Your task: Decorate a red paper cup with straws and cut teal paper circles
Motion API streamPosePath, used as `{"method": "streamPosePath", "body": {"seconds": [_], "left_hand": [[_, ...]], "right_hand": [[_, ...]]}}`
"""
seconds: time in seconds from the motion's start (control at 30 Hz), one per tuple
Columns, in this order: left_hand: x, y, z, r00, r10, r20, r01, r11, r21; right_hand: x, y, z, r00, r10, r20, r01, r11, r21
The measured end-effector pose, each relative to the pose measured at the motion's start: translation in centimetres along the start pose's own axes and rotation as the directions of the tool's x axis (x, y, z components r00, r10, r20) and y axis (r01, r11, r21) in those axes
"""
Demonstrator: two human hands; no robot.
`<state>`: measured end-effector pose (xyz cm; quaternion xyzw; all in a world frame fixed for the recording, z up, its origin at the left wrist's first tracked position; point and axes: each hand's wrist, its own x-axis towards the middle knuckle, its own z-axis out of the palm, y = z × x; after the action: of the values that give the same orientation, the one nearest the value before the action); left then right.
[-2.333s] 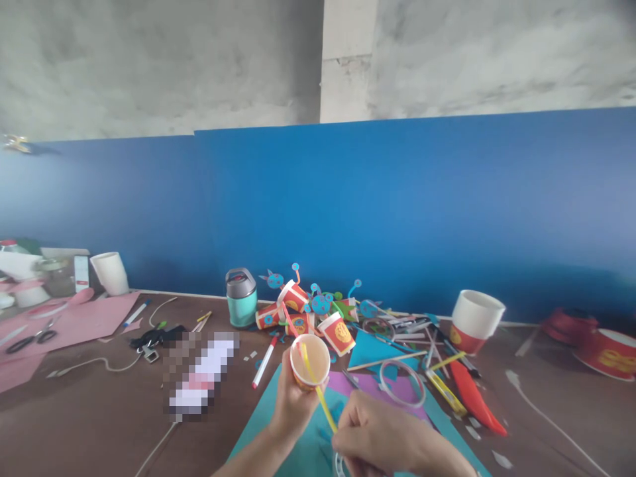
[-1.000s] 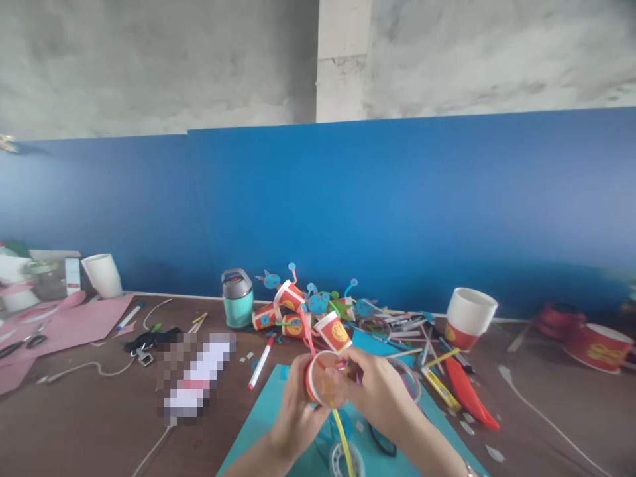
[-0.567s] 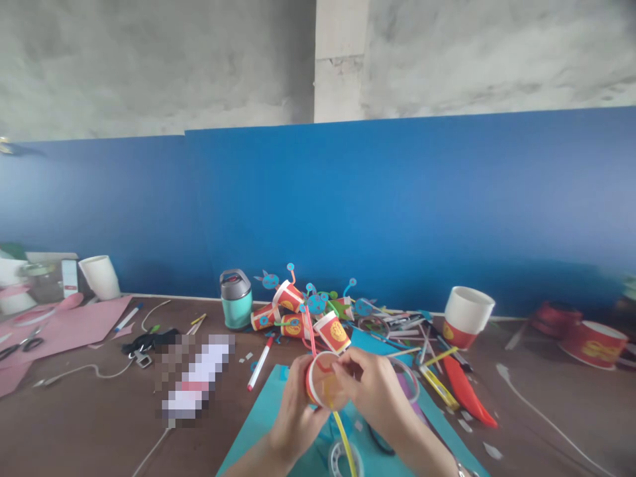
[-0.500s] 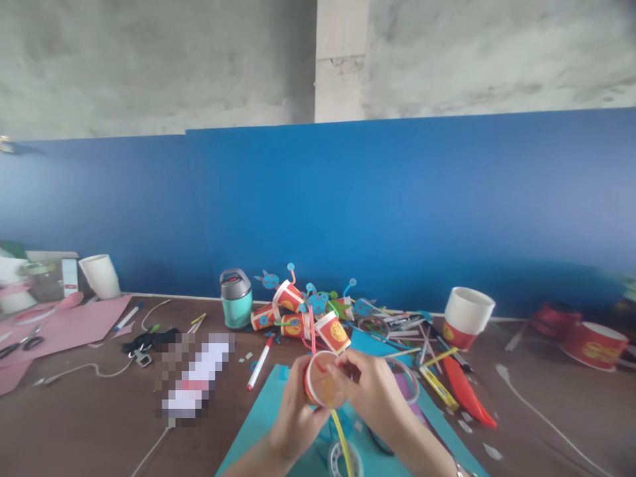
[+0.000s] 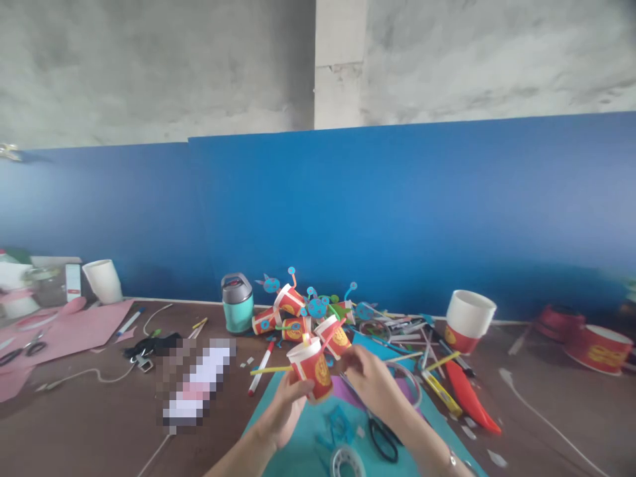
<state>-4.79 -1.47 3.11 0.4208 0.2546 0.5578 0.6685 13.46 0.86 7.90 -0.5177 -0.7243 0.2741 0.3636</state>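
My left hand [image 5: 288,407] grips a small red and white paper cup [image 5: 314,372], which is tilted upright over the teal sheet [image 5: 293,450]. A yellow straw [image 5: 268,370] sticks out to the cup's left, and a red straw [image 5: 332,335] rises at its rim on the right. Just right of the cup, my right hand [image 5: 368,374] has its fingers drawn together; what they hold, if anything, is hidden. Under my hands lie black-handled scissors [image 5: 383,440], a roll of clear tape [image 5: 346,462] and blue paper cut-outs [image 5: 340,425].
Behind my hands, several decorated paper cups [image 5: 289,301] are heaped beside a teal flask [image 5: 238,311]. Pens and straws clutter the right, with a yellow cutter [image 5: 441,392], a red pointed object [image 5: 467,397] and stacked cups [image 5: 470,318]. A red-capped marker [image 5: 261,368] lies left.
The cup has turned from its round end facing me to standing upright, and the yellow straw now points left. My right hand has come away from the cup to its right.
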Motion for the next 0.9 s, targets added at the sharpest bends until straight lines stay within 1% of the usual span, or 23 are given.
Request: {"method": "streamPosePath", "body": {"seconds": [0.03, 0.07, 0.1, 0.13, 0.17, 0.2, 0.27, 0.33, 0.43, 0.5, 0.6, 0.7, 0.8, 0.9], "left_hand": [[-0.1, 0.0, 0.0, 1.000, -0.020, 0.017, 0.020, 1.000, 0.000], [-0.2, 0.0, 0.0, 0.999, -0.037, 0.035, 0.037, 0.999, 0.011], [-0.4, 0.0, 0.1, 0.997, -0.053, 0.053, 0.052, 0.998, 0.027], [-0.5, 0.0, 0.2, 0.995, -0.071, 0.075, 0.068, 0.997, 0.046], [-0.7, 0.1, 0.4, 0.992, -0.090, 0.092, 0.085, 0.994, 0.066], [-0.9, 0.1, 0.6, 0.988, -0.112, 0.102, 0.103, 0.991, 0.088], [-1.1, 0.2, 1.0, 0.984, -0.138, 0.108, 0.125, 0.985, 0.123], [-1.2, 0.1, 1.4, 0.987, -0.122, 0.100, 0.107, 0.984, 0.143], [-1.0, -0.3, 1.7, 0.993, -0.060, 0.101, 0.041, 0.983, 0.178], [-0.9, -0.6, 1.8, 0.989, -0.053, 0.135, 0.022, 0.975, 0.223], [-0.8, -1.0, 1.7, 0.982, -0.058, 0.177, 0.008, 0.962, 0.271], [-0.8, -1.2, 1.5, 0.980, -0.075, 0.182, 0.020, 0.958, 0.287], [-0.8, -1.1, 1.4, 0.986, -0.094, 0.134, 0.056, 0.963, 0.262], [-0.9, -0.9, 1.5, 0.995, -0.086, 0.050, 0.073, 0.972, 0.222]], "right_hand": [[0.1, -0.4, -0.2, 0.992, -0.021, -0.128, 0.019, 1.000, -0.022], [0.1, -0.8, -0.5, 0.979, -0.052, -0.197, 0.048, 0.999, -0.021], [0.1, -1.3, -0.7, 0.974, -0.087, -0.209, 0.089, 0.996, 0.001], [0.0, -1.6, -0.9, 0.977, -0.116, -0.179, 0.123, 0.992, 0.031], [-0.1, -1.9, -1.0, 0.984, -0.132, -0.122, 0.141, 0.988, 0.069], [-0.1, -2.0, -1.0, 0.989, -0.137, -0.052, 0.142, 0.984, 0.111], [-0.3, -2.0, -0.9, 0.991, -0.115, 0.064, 0.102, 0.977, 0.185], [-0.3, -1.8, -0.8, 0.987, -0.092, 0.131, 0.060, 0.971, 0.230], [-0.3, -1.7, -0.9, 0.976, -0.077, 0.202, 0.030, 0.974, 0.227], [-0.3, -1.7, -0.9, 0.982, -0.051, 0.180, 0.015, 0.981, 0.194], [-0.2, -1.7, -0.7, 0.996, -0.025, 0.086, 0.012, 0.989, 0.150], [-0.2, -1.4, -0.3, 0.993, -0.036, 0.114, 0.016, 0.985, 0.173], [-0.2, -1.4, -0.3, 0.994, -0.017, 0.106, -0.008, 0.972, 0.235], [-0.3, -1.9, -0.7, 0.999, -0.038, 0.027, 0.031, 0.978, 0.205]]}}
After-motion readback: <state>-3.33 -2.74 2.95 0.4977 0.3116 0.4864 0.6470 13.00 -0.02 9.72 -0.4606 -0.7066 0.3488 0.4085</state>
